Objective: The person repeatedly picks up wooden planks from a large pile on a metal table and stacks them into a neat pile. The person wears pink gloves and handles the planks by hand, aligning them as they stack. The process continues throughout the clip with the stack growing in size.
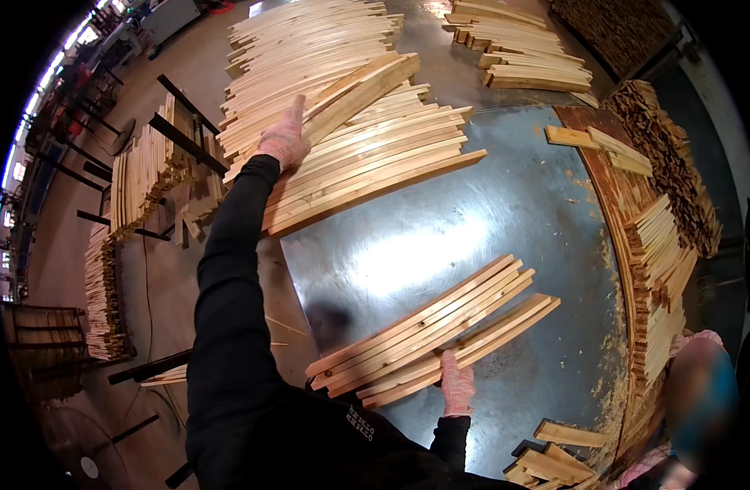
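Observation:
My left hand, in a pink knit glove, is at the near end of a pair of wooden strips. They lie slantwise on top of a broad row of pale wooden strips. One finger points away from me; the others look closed around the wood, partly hidden. Close to my body, my right hand, gloved the same way, grips the near wooden strips of a small bundle. Beside these, farther strips of the bundle lie side by side, with a narrow gap between the two groups.
A shiny metal table carries the wood. More strips lie at the far right. Short offcuts sit near the lower right, beside sawdust. A co-worker's blue garment shows at the right. Racks of strips stand left.

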`<state>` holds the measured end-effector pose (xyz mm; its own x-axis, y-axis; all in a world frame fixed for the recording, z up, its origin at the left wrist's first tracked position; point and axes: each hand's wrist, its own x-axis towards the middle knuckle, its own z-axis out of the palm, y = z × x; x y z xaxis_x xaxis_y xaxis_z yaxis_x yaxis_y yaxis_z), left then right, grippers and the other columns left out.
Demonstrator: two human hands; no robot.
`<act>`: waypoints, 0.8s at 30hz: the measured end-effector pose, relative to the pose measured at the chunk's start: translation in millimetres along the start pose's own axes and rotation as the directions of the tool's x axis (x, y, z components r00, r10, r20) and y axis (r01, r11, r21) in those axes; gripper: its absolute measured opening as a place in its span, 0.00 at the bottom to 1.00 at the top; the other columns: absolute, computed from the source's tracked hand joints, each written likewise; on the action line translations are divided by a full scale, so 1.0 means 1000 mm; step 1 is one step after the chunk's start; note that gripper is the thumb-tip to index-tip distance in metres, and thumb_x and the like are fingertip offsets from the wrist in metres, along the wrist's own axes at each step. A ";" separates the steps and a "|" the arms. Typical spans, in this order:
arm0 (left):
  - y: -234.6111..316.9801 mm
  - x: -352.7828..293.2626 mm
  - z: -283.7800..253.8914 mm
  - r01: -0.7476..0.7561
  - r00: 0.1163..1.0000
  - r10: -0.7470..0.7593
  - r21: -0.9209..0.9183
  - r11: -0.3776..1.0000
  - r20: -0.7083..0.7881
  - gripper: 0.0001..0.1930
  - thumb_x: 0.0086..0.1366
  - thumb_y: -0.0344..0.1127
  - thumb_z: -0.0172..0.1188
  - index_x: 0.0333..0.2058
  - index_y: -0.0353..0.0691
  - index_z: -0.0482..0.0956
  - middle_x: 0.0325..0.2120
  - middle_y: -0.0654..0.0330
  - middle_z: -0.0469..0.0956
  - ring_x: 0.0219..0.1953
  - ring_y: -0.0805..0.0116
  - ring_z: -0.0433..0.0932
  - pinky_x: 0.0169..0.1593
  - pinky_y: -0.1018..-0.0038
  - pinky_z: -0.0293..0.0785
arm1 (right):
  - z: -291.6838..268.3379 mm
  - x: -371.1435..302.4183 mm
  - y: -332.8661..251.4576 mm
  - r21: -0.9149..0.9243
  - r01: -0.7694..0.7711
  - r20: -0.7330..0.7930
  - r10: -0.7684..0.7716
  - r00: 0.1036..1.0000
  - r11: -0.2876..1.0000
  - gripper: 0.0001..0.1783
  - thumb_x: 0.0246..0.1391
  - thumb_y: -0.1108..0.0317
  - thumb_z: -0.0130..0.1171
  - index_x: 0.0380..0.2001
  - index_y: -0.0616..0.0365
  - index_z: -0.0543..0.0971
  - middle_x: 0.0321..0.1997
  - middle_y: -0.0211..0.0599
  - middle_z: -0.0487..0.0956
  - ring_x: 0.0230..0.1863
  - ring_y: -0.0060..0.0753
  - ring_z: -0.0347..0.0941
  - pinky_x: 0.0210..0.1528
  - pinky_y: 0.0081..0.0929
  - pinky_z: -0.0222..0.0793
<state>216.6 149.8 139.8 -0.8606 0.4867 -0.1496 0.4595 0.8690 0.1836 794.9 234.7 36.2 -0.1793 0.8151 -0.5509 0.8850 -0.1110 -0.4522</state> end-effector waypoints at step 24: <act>0.111 -0.073 0.011 -0.193 0.756 0.648 -0.916 0.351 0.090 0.36 0.70 0.51 0.56 0.68 0.35 0.58 0.60 0.47 0.70 0.64 0.51 0.68 0.61 0.59 0.72 | -0.176 0.038 -0.069 -0.828 0.397 -0.367 -0.918 0.150 0.396 0.26 0.40 0.68 0.61 0.48 0.46 0.81 0.45 0.31 0.77 0.48 0.34 0.75 0.61 0.47 0.68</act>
<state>332.5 212.0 160.7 -0.3330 0.9394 -0.0812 0.1262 0.1298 0.9835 802.6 373.4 169.5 -0.6819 0.4329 0.5896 0.6347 0.7507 0.1830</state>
